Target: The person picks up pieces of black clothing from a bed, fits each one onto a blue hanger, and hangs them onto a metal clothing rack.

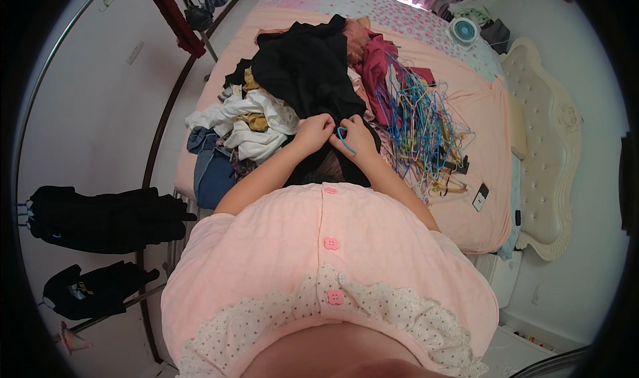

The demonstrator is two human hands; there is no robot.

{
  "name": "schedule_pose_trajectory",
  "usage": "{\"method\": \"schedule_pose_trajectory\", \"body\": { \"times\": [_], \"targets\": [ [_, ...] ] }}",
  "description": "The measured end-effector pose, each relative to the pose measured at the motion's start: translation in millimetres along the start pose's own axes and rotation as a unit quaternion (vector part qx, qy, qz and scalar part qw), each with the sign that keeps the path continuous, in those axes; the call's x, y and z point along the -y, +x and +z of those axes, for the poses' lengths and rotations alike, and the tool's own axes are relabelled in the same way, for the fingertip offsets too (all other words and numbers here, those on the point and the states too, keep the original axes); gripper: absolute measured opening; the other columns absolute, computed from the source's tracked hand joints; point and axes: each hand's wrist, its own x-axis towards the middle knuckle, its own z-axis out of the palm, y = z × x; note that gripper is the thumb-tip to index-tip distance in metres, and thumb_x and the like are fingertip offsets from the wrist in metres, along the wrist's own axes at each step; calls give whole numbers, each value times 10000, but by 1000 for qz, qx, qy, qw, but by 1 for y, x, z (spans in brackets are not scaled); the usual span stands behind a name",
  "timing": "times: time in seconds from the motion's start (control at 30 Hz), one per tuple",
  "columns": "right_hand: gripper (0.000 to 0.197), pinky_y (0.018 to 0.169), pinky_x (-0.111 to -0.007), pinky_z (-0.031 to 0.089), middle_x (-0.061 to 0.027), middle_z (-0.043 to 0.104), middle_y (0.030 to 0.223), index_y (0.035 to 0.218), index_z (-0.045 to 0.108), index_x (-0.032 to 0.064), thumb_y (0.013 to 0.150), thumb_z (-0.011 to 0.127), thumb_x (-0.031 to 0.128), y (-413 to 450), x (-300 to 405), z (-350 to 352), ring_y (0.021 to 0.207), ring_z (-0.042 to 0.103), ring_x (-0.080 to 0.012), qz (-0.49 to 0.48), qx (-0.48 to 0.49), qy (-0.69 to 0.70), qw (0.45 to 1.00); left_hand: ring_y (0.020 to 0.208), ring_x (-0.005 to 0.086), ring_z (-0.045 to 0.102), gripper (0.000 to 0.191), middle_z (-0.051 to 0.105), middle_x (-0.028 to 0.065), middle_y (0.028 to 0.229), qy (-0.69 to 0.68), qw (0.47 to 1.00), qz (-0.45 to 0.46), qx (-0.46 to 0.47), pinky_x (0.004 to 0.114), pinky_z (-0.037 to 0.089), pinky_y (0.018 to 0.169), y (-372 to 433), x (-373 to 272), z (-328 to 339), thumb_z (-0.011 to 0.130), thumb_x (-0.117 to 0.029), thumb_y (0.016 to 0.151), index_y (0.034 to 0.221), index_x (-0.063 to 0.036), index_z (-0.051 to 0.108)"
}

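Observation:
A black garment [307,63] lies spread over a heap of clothes on the bed, its near end drawn up to my hands. My left hand [317,131] has its fingers closed on the near edge of this cloth. Close beside it, my right hand [355,136] pinches the same garment and also holds a blue wire hanger [343,141], of which only a curved piece shows. The rest of the hanger is hidden by the hand and cloth. Just right of my right hand lies a tangled pile of hangers [424,118], mostly blue.
White clothes [259,126] and blue jeans [214,171] lie left on the bed [479,228]. A magenta garment [377,58] is behind the hangers. A phone [480,197] and small fan [464,32] rest to the right. Black clothes [110,218] hang from a metal rack [42,73] at left.

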Motion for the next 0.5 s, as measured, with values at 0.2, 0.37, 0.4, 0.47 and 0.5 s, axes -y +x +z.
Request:
{"method": "schedule_pose_trajectory", "body": {
  "times": [0.2,0.37,0.4,0.47,0.5],
  "targets": [
    [282,644,-388,454,-172,477,857,797,555,28,668,592,275,3,-5,3,734,542,-342,-10,24,-14,1000,565,208,545,129,557,95,627,12,1000,10,-12,306,415,536,0,1,4,533,-165,752,776,-41,560],
    [199,656,-394,449,-183,481,869,825,546,13,729,546,187,3,-15,7,745,534,-357,-50,42,18,998,560,216,543,124,550,100,618,21,999,17,-19,314,413,533,-3,5,3,537,-163,752,769,-42,557],
    [188,651,-387,445,-185,483,866,834,544,9,747,535,175,3,-18,8,743,530,-354,-80,37,34,996,557,219,542,129,548,102,613,23,999,20,-27,318,412,531,-4,6,2,540,-168,752,768,-41,556],
    [176,647,-379,441,-187,485,863,842,542,5,765,523,163,3,-27,8,740,525,-351,-110,34,50,992,577,223,536,114,542,92,620,23,999,21,-29,327,405,548,-4,9,1,545,-165,748,761,-51,555],
    [172,639,-362,435,-183,485,854,840,537,2,779,515,162,5,-32,7,730,522,-338,-133,44,75,987,597,227,530,100,537,81,627,23,999,23,-29,335,398,564,-4,9,0,550,-161,743,754,-62,553]
  ]
}}
